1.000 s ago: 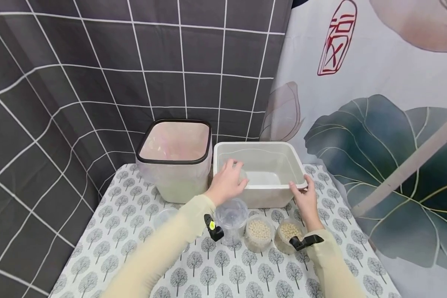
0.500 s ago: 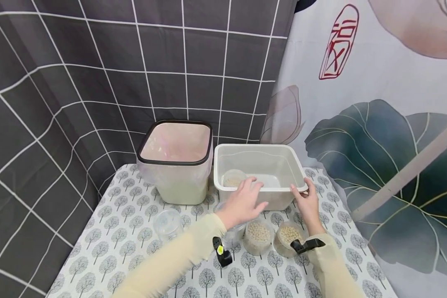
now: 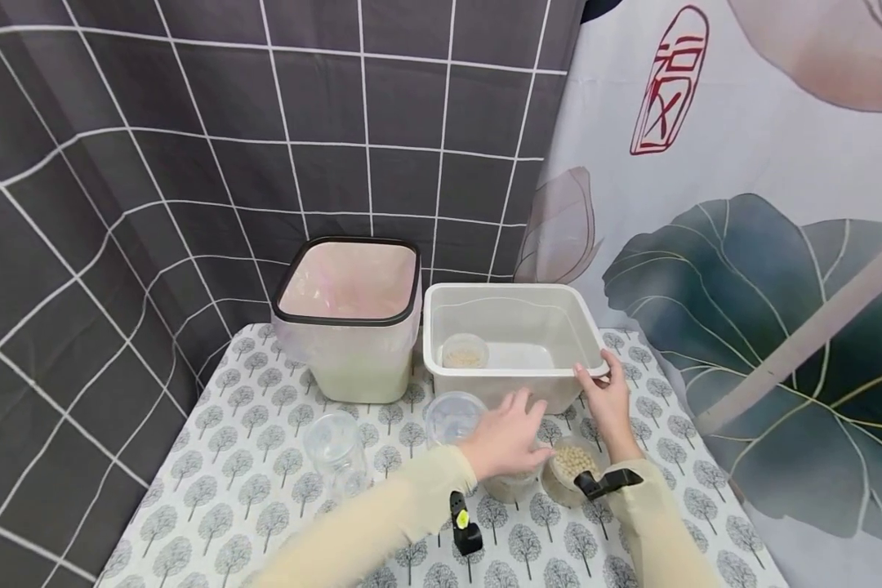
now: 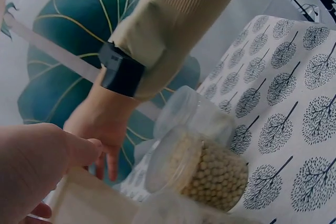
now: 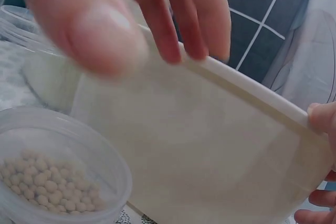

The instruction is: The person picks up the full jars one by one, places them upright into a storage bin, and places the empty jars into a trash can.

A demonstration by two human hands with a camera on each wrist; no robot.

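Note:
My left hand hovers with spread, straight fingers over a clear jar of pale beans at the table's front; I cannot tell whether it touches the jar. A second bean jar stands just right of it, also seen in the left wrist view as a bean jar. My right hand pinches the front right corner of the white tub's rim, thumb and fingers on either side of the rim. A small cup of beans sits inside the tub at its left.
A pink-lined bin with a dark rim stands left of the tub. Two empty clear jars sit on the tree-print tablecloth. Tiled and leaf-print curtains close in the back and sides.
My left hand has let go of the small cup in the tub, pulled back over the front rim and come down over the bean jar. The right hand has stayed on the rim.

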